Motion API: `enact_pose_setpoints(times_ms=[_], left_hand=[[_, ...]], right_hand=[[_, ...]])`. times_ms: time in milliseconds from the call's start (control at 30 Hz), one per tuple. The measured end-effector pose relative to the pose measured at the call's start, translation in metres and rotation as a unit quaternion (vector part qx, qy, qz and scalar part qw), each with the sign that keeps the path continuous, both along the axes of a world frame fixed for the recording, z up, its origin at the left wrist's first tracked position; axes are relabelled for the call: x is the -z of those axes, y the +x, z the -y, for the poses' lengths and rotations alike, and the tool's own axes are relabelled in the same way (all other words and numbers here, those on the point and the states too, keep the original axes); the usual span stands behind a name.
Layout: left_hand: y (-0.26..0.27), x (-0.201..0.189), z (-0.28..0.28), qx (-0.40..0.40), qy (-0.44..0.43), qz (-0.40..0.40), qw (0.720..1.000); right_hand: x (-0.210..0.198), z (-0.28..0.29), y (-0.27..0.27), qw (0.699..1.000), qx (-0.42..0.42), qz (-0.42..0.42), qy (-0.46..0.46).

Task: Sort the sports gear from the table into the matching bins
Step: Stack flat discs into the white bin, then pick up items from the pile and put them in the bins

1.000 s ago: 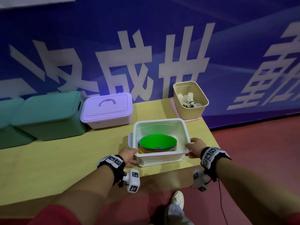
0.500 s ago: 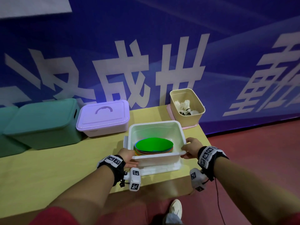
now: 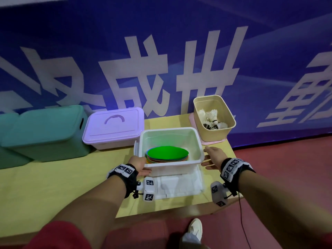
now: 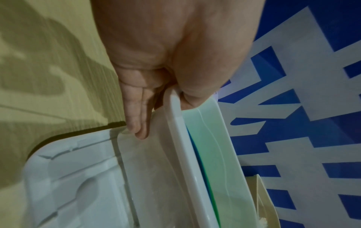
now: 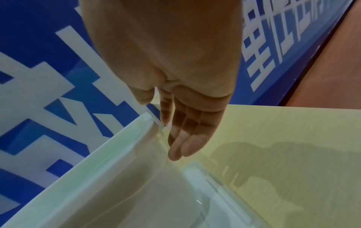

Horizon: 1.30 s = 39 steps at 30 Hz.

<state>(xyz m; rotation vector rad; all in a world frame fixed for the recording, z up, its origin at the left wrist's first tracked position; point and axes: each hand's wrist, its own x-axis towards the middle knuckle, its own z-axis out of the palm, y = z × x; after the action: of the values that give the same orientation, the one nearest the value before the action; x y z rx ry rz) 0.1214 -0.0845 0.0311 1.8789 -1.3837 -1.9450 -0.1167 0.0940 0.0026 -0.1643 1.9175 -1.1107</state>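
At the fingers: left hand (image 3: pixel 139 163) fingers (image 4: pixel 139 121) and thumb clamp the white bin (image 3: pixel 171 164) rim; right hand (image 3: pixel 212 157) fingers (image 5: pixel 183 138) straight, beside the far wall, holding nothing.
Bin position: on its white lid (image 3: pixel 179 187), near counter (image 3: pixel 53 180) edge; coloured discs (image 3: pixel 167 153) inside.
Risk: one-sided grip probably tilts the bin, discs slide.
Hand pose: forearms extended, palms facing inward.

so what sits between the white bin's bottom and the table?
In the head view, the white bin rests on its white lid, which lies flat on the table.
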Motion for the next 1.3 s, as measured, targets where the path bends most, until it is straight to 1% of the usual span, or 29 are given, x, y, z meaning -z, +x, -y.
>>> enact_pose_setpoints(times_ms=[100, 200, 333, 467, 633, 767, 833, 967, 1067, 1167, 1300], left_hand=[[-0.004, 0.005, 0.003, -0.013, 0.009, -0.003, 1.0], [-0.008, 0.005, 0.003, -0.025, 0.019, -0.005, 0.999], [-0.013, 0.008, 0.005, -0.025, 0.029, -0.001, 0.999], [-0.015, 0.011, 0.009, -0.019, 0.031, 0.0, 0.999], [-0.014, 0.012, 0.007, -0.003, 0.032, 0.019, 0.999], [-0.011, 0.013, 0.004, 0.001, 0.041, 0.019, 0.999], [-0.011, 0.014, 0.004, 0.006, 0.04, 0.019, 0.999], [-0.009, 0.019, 0.008, 0.018, 0.041, 0.021, 0.999], [-0.007, 0.022, 0.008, 0.027, 0.043, 0.025, 0.998], [-0.006, 0.02, 0.004, 0.033, 0.014, 0.05, 0.998], [-0.005, 0.026, 0.004, 0.045, -0.001, 0.071, 0.996]], right_hand=[[0.016, -0.003, -0.012, 0.999, -0.002, 0.012, 0.033], [0.036, -0.008, -0.017, 0.995, -0.03, 0.023, 0.097], [0.06, -0.01, -0.02, 0.979, -0.075, 0.043, 0.186], [0.082, -0.011, -0.014, 0.966, -0.112, 0.055, 0.228], [0.105, -0.006, -0.003, 0.96, -0.126, 0.072, 0.241], [0.122, -0.005, -0.009, 0.962, -0.157, 0.104, 0.199], [0.117, -0.006, -0.005, 0.962, -0.162, 0.104, 0.192], [0.108, -0.01, 0.0, 0.966, -0.144, 0.067, 0.204], [0.092, -0.014, -0.001, 0.958, -0.18, 0.037, 0.219], [0.061, -0.023, -0.001, 0.954, -0.209, 0.013, 0.214], [0.043, -0.042, -0.003, 0.964, -0.181, 0.003, 0.194]])
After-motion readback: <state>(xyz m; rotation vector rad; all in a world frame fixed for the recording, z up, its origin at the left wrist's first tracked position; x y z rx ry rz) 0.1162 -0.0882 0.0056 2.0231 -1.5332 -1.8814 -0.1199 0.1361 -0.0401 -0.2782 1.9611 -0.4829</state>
